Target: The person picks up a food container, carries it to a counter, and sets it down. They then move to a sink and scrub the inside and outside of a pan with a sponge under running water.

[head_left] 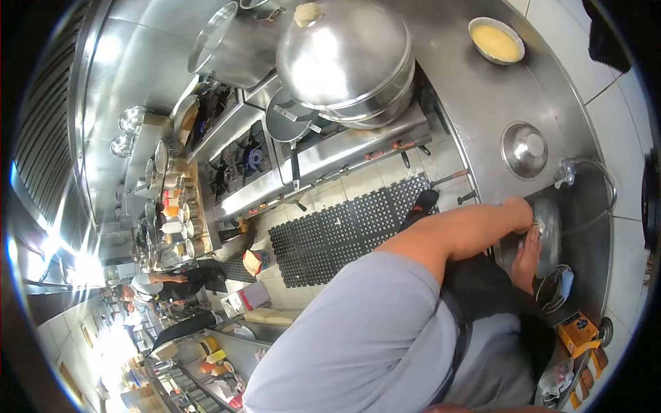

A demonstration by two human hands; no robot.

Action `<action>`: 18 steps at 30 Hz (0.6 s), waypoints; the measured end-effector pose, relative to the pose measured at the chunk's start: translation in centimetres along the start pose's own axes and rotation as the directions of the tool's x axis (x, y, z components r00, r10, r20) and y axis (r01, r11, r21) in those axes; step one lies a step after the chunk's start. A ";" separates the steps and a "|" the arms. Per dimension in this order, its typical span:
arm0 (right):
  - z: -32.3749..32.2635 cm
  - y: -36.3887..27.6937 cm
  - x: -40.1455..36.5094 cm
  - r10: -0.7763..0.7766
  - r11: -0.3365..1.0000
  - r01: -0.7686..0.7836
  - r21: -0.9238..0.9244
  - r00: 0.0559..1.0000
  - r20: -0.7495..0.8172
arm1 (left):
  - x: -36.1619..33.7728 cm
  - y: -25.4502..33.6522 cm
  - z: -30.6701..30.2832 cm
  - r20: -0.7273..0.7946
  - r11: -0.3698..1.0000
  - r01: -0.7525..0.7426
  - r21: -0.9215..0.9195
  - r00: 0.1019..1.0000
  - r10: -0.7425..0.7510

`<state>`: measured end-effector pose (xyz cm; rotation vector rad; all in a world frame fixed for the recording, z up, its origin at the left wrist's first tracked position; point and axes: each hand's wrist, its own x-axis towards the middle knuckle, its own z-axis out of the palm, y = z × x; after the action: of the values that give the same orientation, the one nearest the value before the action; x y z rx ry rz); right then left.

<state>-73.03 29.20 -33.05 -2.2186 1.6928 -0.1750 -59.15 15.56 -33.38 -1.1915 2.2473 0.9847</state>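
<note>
At the sink [597, 256], my left hand [518, 213] is closed at the near edge of a round, grey metal pan [549, 237]. Its fingers are mostly hidden, and I cannot make out what is in them. My right hand [527, 256] lies just below, its fingers fairly straight along the same pan and its thumb side out of sight. The two hands are almost touching. A curved faucet [566, 171] rises beside the pan. On the steel counter above sits a domed metal lid or upturned bowl [525, 149].
A bowl of yellow liquid [496, 43] stands on the counter. Left of it, a large domed steamer [344, 58] and a frying pan [289, 118] sit on the stove. Black matting [337, 230] covers the floor. An orange box [578, 334] lies near the sink. A co-worker [162, 282] stands farther off.
</note>
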 end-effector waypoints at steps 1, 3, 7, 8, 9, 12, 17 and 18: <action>0.2 -0.5 0.0 -0.008 1.000 0.007 -0.021 1.000 -0.025 | -0.8 -0.4 -1.5 0.055 0.999 -0.005 -0.039 0.998 0.007; 0.3 0.7 0.0 0.015 0.998 -0.018 -0.053 0.998 -0.055 | -2.7 -0.6 -3.6 0.173 0.991 -0.010 -0.131 0.984 0.033; -1.9 1.3 2.2 0.050 0.999 -0.044 0.027 0.953 -0.299 | 2.9 -0.9 -3.0 0.400 0.970 0.075 -0.232 0.916 0.025; -2.6 1.5 3.2 0.047 0.998 -0.031 0.049 0.928 -0.369 | 2.4 -1.6 -3.7 0.407 0.970 0.064 -0.233 0.912 0.037; -3.3 1.8 3.8 0.060 0.997 -0.036 0.065 0.898 -0.436 | 2.0 -1.7 -4.0 0.423 0.972 0.039 -0.231 0.904 0.064; -1.0 1.6 6.7 0.073 0.994 -0.064 0.087 0.992 -0.105 | 2.2 -4.2 -2.7 0.371 0.938 -0.097 -0.334 0.901 0.225; -2.0 -1.2 1.6 -0.055 0.995 0.057 0.078 0.998 -0.029 | -1.1 -6.0 -3.8 0.413 0.859 -0.499 0.114 0.810 0.416; -1.9 -0.5 -0.6 -0.016 0.995 0.016 0.099 1.000 -0.003 | -2.0 -6.3 -3.7 0.286 0.944 -0.330 -0.014 0.903 0.320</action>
<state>-73.31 29.49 -31.09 -2.1612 1.6317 -0.2598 -52.91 11.51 -32.08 -0.6170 2.2542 1.1522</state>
